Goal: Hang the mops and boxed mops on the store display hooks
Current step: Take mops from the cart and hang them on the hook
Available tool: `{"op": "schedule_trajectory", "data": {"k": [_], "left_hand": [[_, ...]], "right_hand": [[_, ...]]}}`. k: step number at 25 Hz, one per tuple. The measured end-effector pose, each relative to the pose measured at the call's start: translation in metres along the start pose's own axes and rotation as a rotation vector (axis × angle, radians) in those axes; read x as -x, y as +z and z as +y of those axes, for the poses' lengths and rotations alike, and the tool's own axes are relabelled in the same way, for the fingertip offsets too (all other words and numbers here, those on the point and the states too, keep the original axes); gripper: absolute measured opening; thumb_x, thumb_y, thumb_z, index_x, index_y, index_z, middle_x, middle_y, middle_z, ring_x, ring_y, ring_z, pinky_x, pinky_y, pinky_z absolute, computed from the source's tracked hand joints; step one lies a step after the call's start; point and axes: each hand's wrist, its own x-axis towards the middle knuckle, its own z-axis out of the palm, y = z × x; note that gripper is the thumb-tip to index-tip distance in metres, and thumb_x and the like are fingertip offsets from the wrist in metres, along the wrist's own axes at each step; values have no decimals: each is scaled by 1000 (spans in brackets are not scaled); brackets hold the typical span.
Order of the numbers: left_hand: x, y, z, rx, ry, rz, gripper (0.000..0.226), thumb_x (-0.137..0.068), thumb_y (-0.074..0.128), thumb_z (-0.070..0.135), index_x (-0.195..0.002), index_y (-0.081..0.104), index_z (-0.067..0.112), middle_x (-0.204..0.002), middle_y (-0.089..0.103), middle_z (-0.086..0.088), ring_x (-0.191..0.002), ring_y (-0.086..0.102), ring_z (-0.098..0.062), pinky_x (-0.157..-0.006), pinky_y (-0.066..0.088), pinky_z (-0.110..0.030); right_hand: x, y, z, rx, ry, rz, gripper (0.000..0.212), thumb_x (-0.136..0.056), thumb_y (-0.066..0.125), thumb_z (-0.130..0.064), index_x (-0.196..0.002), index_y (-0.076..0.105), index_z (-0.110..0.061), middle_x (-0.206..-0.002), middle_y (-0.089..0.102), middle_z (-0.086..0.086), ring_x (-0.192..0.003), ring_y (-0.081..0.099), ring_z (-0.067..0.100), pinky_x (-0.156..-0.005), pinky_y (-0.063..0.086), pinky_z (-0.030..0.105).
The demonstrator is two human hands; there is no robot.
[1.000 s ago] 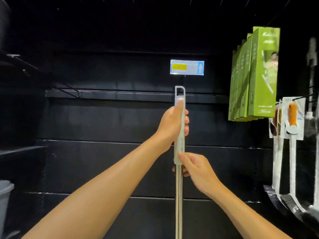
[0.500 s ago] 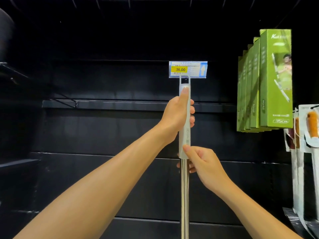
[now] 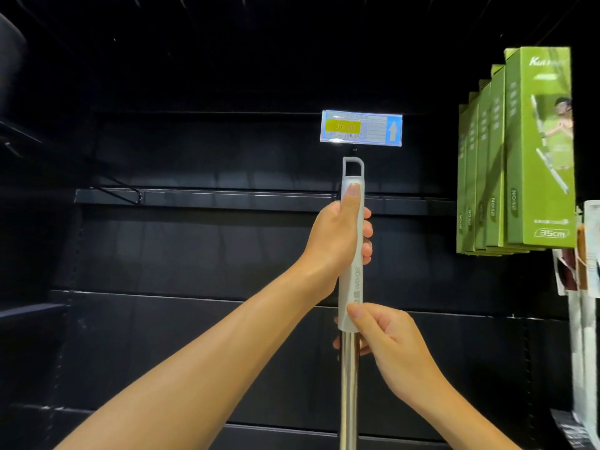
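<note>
Lower end of mop (image 3: pixel 350 384) cut off by bottom edge, price tag (image 3: pixel 361 128) print blurred, hanging mops (image 3: pixel 584 336) cropped at right edge.

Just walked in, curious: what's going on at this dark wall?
A person holds a mop upright with both hands: the left hand grips the grey handle, the right hand pinches its lower end. Its loop sits just below the price tag, not yet on a hook. Green boxes hang at right.

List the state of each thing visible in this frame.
mop: upright, top loop just below the price tag, not hung.
left hand: grips the mop, thumb up along it.
right hand: holds the mop lower down.
green boxed mops: hanging in a row.
</note>
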Motion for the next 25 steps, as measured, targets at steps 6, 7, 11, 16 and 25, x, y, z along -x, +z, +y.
{"op": "schedule_trajectory", "data": {"k": [6, 7, 11, 16, 25], "left_hand": [[-9, 2, 8, 17, 14, -2, 52, -105, 42, 61, -100, 61, 12, -73, 56, 0, -53, 52, -11, -53, 51, -25], [-10, 2, 9, 18, 14, -4, 52, -105, 42, 60, -101, 61, 12, -73, 56, 0, -53, 52, -11, -53, 51, -25], [-18, 5, 13, 23, 11, -6, 52, -105, 42, 60, -103, 61, 11, -72, 55, 0, -53, 51, -11, -53, 50, -25], [-33, 8, 7, 20, -14, 3, 49, -105, 44, 59, -101, 59, 12, -69, 55, 0, -51, 51, -11, -53, 50, -26], [-63, 3, -37, -5, -135, 76, 50, -103, 45, 61, -99, 61, 14, -69, 58, 0, -52, 53, -12, -54, 53, -27]], "right_hand": [[-9, -3, -6, -15, -27, 1, 43, -90, 52, -53, -92, 78, -18, -83, 78, 4, -80, 78, 20, -69, 63, 29], [-10, -4, -6, -21, -31, 5, 43, -90, 53, -53, -93, 78, -18, -83, 78, 5, -80, 78, 21, -69, 63, 29], [-17, -9, -8, -34, -49, 5, 46, -90, 51, -52, -94, 79, -17, -81, 79, 7, -77, 78, 20, -63, 59, 21], [-29, -13, 2, -24, -36, 7, 50, -90, 51, -54, -99, 79, -14, -81, 79, 6, -76, 77, 18, -61, 56, 19], [-47, -7, 43, -26, 51, -4, 49, -93, 51, -55, -89, 77, -14, -76, 79, 8, -75, 76, 27, -65, 57, 28]]}}
